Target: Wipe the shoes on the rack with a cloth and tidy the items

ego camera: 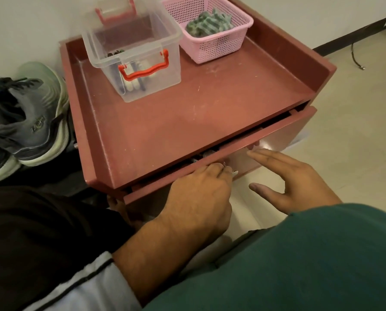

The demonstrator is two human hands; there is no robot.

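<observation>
Landmark: red cabinet, low, with a raised rim on three sides of its top.

1. Left hand, at the cabinet's front edge. Fingers curled over the small metal handle of the drawer; exactly how they hold it cannot be told, since the knuckles hide it.
2. Right hand, just right of the left. Fingers straight and close together, tips touching the drawer front; thumb spread apart below.
3. Drawer: slightly open, long axis running along the cabinet front. Contents mostly hidden in the dark gap.
4. Clear box with red latches, on the cabinet top towards the back left; slim items inside, too unclear to name.
5. Pink basket, back right of the cabinet top, beside the clear box. Holds the green cloth.
6. Shoes, grey and pale green, left of the cabinet.

Judgement: the cloth lies straight beyond both hands, across the cabinet top; the right hand, free and on the basket's side, is better placed to reach it.
</observation>
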